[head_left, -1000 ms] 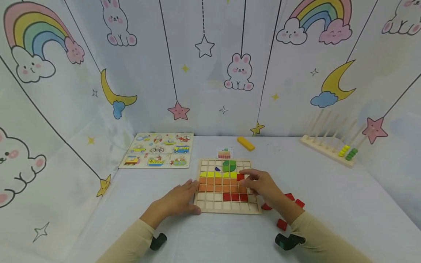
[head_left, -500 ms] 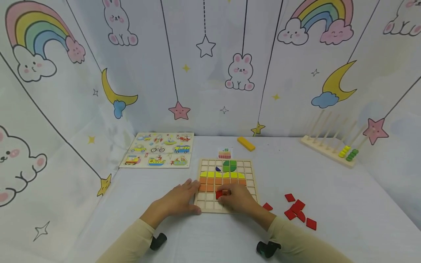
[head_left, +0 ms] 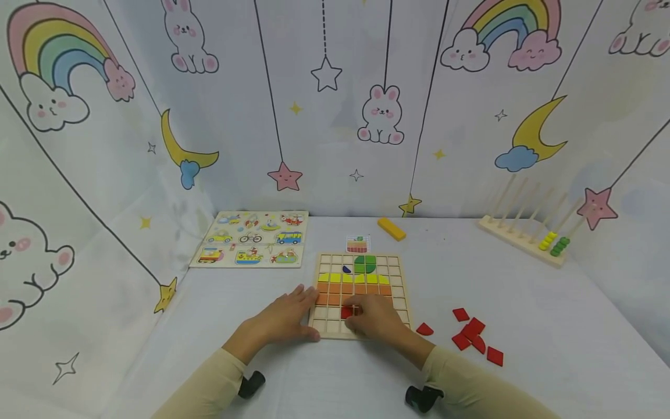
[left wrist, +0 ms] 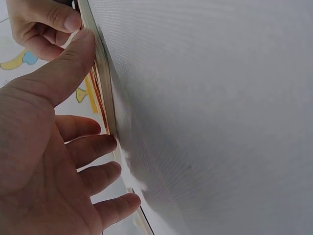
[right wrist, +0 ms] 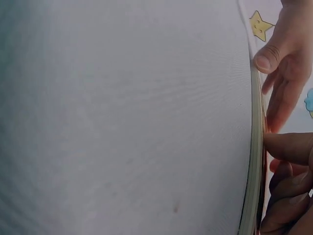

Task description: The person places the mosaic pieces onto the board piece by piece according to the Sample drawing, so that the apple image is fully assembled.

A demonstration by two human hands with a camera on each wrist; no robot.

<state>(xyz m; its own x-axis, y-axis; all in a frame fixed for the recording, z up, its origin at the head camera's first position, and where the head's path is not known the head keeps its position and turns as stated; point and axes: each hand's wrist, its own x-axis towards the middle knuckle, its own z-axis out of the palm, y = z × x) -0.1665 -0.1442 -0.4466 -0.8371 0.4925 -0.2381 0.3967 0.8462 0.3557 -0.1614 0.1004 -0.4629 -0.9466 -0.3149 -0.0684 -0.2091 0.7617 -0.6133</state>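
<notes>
A wooden grid board (head_left: pixel 324 327) lies on the white table in the head view, with green, blue, yellow and orange pieces in its cells. My left hand (head_left: pixel 285 316) rests along its left edge, fingers extended and thumb at the near corner; the left wrist view shows the thumb (left wrist: pixel 73 61) against the board's side. My right hand (head_left: pixel 379 317) is over the lower part of the board. Its thumb and forefinger hold a red square tile (head_left: pixel 346 312) at a cell just below the orange rows. This hand hides the cells to the tile's right.
Several loose red pieces (head_left: pixel 462 341) lie right of the board, with a red quarter-round piece (head_left: pixel 424 329) near its corner. Behind are a small picture card (head_left: pixel 358 244), a yellow block (head_left: pixel 391 228), a picture puzzle (head_left: pixel 251 238) and a peg stand with beads (head_left: pixel 520 240).
My right hand has brought the red tile from the board's right side leftward and nearer, down to the row below the orange. My left hand has stayed in place.
</notes>
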